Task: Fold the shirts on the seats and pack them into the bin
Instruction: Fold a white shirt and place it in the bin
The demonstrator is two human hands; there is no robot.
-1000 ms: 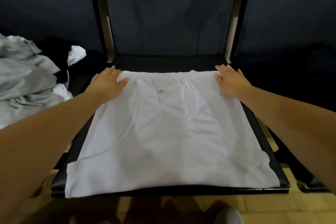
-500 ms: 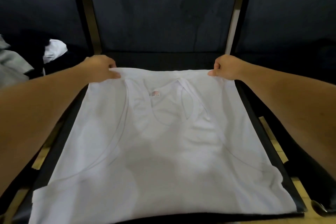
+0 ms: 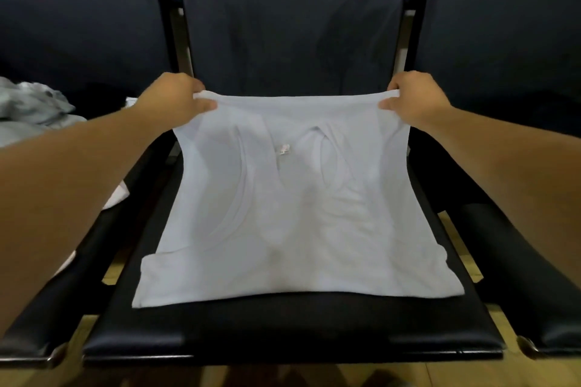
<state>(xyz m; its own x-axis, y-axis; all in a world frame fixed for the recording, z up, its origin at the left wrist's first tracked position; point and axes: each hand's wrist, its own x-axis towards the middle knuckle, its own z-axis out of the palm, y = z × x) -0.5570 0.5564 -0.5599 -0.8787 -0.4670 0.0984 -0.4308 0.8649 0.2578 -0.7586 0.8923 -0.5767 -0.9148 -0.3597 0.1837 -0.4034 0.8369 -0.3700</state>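
No text can be read. The only candidate is a small neck label (image 3: 284, 148) sewn at the neckline of the white shirt (image 3: 283, 245), center of frame, a bit above the middle. The label is pale with faint pinkish marks, too small and blurred to tell letters, a size number or a brand. No print or logo shows on the shirt fabric.
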